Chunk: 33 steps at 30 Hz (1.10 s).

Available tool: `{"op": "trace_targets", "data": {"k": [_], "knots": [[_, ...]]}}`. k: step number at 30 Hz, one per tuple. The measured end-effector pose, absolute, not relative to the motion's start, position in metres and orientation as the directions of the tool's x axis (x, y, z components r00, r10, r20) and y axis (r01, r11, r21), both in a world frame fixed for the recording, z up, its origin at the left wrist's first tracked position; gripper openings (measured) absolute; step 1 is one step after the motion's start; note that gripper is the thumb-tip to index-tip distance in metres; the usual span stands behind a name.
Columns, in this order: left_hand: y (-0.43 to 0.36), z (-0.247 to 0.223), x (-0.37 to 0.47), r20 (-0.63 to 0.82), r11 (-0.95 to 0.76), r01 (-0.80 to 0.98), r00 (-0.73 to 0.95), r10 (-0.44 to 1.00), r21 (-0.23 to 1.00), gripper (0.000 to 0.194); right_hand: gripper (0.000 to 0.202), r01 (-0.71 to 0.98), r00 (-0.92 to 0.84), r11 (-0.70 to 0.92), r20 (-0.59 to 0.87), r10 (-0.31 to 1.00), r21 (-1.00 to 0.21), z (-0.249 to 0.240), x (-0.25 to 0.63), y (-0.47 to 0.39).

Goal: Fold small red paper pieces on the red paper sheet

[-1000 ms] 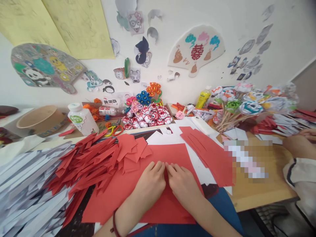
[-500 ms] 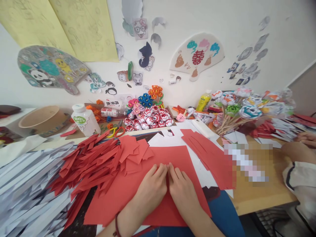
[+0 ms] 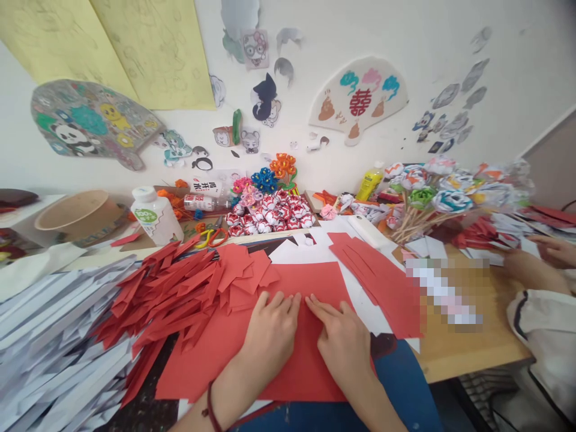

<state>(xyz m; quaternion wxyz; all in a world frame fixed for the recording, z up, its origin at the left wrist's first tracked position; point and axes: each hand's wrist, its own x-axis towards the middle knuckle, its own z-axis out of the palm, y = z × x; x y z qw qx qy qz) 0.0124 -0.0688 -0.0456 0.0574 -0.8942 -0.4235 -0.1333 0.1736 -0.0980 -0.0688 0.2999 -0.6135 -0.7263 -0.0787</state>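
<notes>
A large red sheet (image 3: 310, 273) lies in front of me, with more red paper beneath it on the left. My left hand (image 3: 272, 324) rests on the red paper, palm down, fingers slightly bent and apart. To its right my right hand (image 3: 342, 329) lies palm down too, its index finger stretched towards the left fingertips. A small gap separates the fingertips. Whether a smaller red piece lies under the hands cannot be made out, red on red. Folded red strips (image 3: 166, 294) are heaped left of my hands, and loose red pieces (image 3: 243, 270) overlap the sheet.
White folded strips (image 3: 58, 336) fill the left. Cut red sheets (image 3: 378, 282) lie at right. Behind stand a white bottle (image 3: 156, 217), scissors (image 3: 211, 237), red-white paper flowers (image 3: 274, 215) and a flower bunch (image 3: 432, 192). Another person's hands (image 3: 535, 264) handle paper at far right.
My hands have moved slightly apart, and the fingers that were bunched together are now more spread. The other person's hands have moved left over the white paper pieces.
</notes>
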Motion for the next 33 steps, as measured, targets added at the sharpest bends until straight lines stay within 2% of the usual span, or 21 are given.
{"op": "trace_targets", "data": {"k": [2, 5, 8, 10, 12, 17, 20, 24, 27, 30, 33], "knots": [[-0.067, -0.041, 0.009, 0.272, -0.613, 0.787, 0.576, 0.771, 0.072, 0.052, 0.056, 0.894, -0.015, 0.223, 0.473, 0.881, -0.388, -0.068, 0.18, -0.096], [-0.062, -0.031, -0.001, 0.261, -0.602, 0.776, 0.552, 0.792, 0.186, 0.049, 0.047, 0.777, -0.052, 0.258, 0.349, 0.936, -0.575, -0.062, 0.195, -0.093], [-0.06, -0.023, -0.012, 0.287, -0.638, 0.735, 0.576, 0.766, 0.227, 0.043, 0.042, 0.7, -0.119, 0.317, 0.333, 0.935, -0.64, -0.054, 0.209, -0.095], [-0.061, -0.021, -0.016, 0.316, -0.655, 0.732, 0.587, 0.746, 0.186, 0.036, 0.038, 0.721, -0.15, 0.351, 0.361, 0.921, -0.598, -0.051, 0.216, -0.098], [-0.063, -0.023, -0.017, 0.341, -0.667, 0.736, 0.602, 0.722, 0.112, 0.025, 0.035, 0.772, -0.198, 0.386, 0.386, 0.901, -0.505, -0.05, 0.221, -0.1], [-0.067, -0.036, -0.01, 0.339, -0.73, 0.664, 0.732, 0.591, -0.161, 0.012, 0.023, 0.819, -0.381, 0.513, 0.427, 0.82, -0.255, -0.052, 0.228, -0.092], [-0.064, -0.04, -0.007, 0.311, -0.749, 0.606, 0.79, 0.528, -0.268, 0.011, 0.02, 0.784, -0.444, 0.579, 0.449, 0.775, -0.225, -0.054, 0.231, -0.084], [-0.06, -0.043, -0.004, 0.346, -0.761, 0.534, 0.838, 0.421, -0.369, 0.015, 0.019, 0.751, -0.462, 0.62, 0.487, 0.741, -0.23, -0.056, 0.235, -0.076], [-0.06, -0.045, -0.004, 0.379, -0.755, 0.56, 0.817, 0.435, -0.341, 0.015, 0.016, 0.739, -0.463, 0.639, 0.53, 0.71, -0.211, -0.058, 0.235, -0.075], [-0.062, -0.046, -0.005, 0.383, -0.734, 0.641, 0.75, 0.539, -0.223, 0.016, 0.016, 0.745, -0.427, 0.627, 0.559, 0.71, -0.226, -0.06, 0.233, -0.075], [-0.066, -0.046, -0.004, 0.378, -0.716, 0.689, 0.695, 0.611, -0.11, 0.014, 0.018, 0.747, -0.385, 0.597, 0.542, 0.747, -0.293, -0.063, 0.23, -0.076]]}}
